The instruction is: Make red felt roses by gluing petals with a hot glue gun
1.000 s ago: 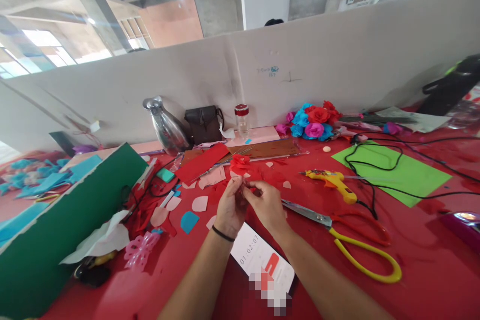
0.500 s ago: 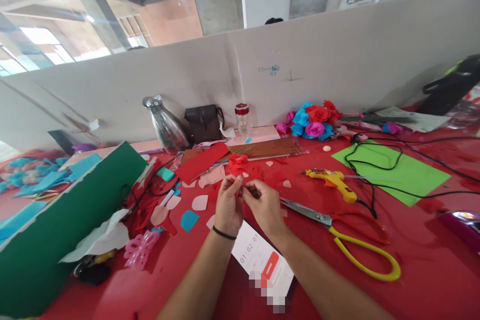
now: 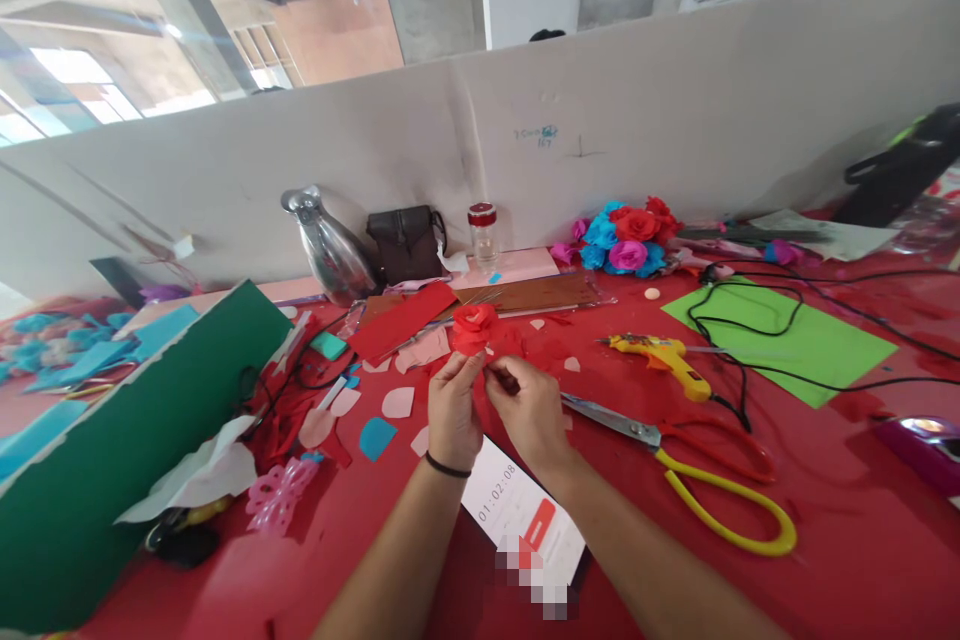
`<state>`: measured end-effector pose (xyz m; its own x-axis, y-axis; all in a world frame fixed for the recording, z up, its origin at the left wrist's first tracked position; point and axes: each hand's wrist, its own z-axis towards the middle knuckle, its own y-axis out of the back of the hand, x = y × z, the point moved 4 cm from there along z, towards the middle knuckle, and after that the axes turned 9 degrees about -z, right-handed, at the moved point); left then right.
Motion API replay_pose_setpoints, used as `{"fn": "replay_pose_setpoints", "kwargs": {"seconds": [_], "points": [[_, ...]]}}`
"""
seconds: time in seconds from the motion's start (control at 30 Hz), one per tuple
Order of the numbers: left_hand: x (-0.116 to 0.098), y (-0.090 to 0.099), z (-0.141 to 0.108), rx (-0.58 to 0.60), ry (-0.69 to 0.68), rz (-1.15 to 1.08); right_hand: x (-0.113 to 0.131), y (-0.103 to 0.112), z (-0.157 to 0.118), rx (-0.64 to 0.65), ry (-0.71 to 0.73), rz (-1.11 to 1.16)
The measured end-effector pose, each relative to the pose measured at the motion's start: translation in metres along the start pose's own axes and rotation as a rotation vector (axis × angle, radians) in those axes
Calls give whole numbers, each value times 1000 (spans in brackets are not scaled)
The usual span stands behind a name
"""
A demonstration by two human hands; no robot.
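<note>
Head view | red paper flower lies at frame centre, just above the fingertips, its long axis unclear | left hand, nearer, clamps thumb and fingers on its base | right hand, just right: fingertips together, contents hidden

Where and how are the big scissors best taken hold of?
Probably by the yellow and red loops, from the near right: the scissors lie on the table, loops spread rightward, metal blades pointing left toward the right hand.

Left hand: upright, thumb and fingers pinched.
Right hand: back uppermost, fingers curled.
Forearms: bare, converging forward.
</note>
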<state>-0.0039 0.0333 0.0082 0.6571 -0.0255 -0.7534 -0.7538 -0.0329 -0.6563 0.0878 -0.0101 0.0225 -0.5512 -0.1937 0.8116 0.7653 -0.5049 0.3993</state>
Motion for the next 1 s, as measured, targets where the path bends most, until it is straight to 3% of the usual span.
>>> {"fn": "replay_pose_setpoints", "kwargs": {"seconds": [0.63,1.0], "points": [[-6,-5,-4,76,-102,104,-3,-2,-3,-9,188,-323],[-6,1,1,45,-75,-19,1,-7,-8,7,269,-431]]}}
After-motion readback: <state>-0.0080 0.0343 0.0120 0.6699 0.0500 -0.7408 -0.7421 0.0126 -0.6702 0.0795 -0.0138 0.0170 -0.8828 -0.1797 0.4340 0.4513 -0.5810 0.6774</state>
